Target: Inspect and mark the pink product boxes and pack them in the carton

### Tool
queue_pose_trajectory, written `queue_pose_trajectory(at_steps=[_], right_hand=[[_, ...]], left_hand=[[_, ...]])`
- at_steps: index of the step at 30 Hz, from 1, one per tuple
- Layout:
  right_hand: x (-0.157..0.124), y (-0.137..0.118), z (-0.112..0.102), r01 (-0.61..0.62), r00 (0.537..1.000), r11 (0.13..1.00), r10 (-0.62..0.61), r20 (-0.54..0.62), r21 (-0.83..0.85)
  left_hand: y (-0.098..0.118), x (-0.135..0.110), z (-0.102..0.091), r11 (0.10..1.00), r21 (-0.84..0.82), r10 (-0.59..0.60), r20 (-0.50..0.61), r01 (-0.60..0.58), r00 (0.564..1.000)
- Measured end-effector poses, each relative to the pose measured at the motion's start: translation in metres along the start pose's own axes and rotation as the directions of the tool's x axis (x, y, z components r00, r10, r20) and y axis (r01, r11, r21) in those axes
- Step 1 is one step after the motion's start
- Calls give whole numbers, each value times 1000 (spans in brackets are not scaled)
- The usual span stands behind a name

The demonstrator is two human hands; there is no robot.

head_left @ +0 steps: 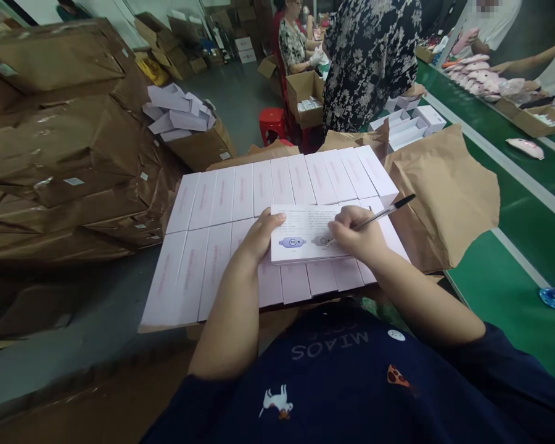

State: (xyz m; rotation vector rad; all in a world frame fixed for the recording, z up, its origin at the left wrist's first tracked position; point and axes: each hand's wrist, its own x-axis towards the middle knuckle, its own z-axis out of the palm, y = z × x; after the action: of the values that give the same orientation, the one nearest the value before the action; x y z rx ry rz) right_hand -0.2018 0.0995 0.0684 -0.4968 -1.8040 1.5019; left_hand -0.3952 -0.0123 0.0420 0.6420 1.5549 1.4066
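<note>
My left hand (262,235) grips the left edge of a white printed box (300,251), thumb on top. Text and pictures of two oval devices, one lilac and one grey, show on its upper face. In my right hand (358,234) is a pen (383,213) with a black cap end pointing up and right. The pen's tip is near the grey picture, and that hand rests over the box's right part. Beneath lie two rows of white boxes (192,265) with faint pink lettering, packed side by side.
Brown paper (444,197) spreads at the right of the rows. Large wrapped bundles (65,142) stand on the left, near a carton (203,148) of white boxes. A red stool (272,121) stands ahead. People work along the green conveyor table (481,271).
</note>
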Motion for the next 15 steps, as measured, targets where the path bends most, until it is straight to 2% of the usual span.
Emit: queue_pose_trajectory(at_steps=[2, 4, 6, 7, 9, 11, 13, 15], right_hand=[[1, 3, -2, -2, 997, 986, 15, -74, 167], [0, 4, -8, 63, 989, 980, -36, -142, 190], [-3, 0, -18, 181, 968, 983, -178, -175, 3], [-6, -3, -23, 239, 956, 964, -255, -144, -119], [-10, -11, -33, 346, 933, 887, -361, 9, -306], [-12, -19, -36, 445, 895, 804, -387, 221, -394], [-10, -25, -28, 502, 857, 722, -337, 391, -477], [-3, -28, -11, 498, 844, 649, -210, 493, -575]], left_hand=[[-3, 2, -1, 1000, 6, 8, 1, -8, 1000], [-6, 3, -2, 1000, 5, 6, 6, -6, 1000], [-9, 0, -7, 1000, -5, 16, 8, -16, 1000], [-9, -4, -10, 999, -7, 44, 20, -44, 999], [-10, -15, -18, 987, 2, 158, 110, -159, 981], [-11, -28, -24, 954, 67, 266, 267, -293, 926], [-15, -35, -25, 899, 216, 286, 368, -381, 885], [-21, -35, -19, 831, 361, 301, 347, -422, 888]])
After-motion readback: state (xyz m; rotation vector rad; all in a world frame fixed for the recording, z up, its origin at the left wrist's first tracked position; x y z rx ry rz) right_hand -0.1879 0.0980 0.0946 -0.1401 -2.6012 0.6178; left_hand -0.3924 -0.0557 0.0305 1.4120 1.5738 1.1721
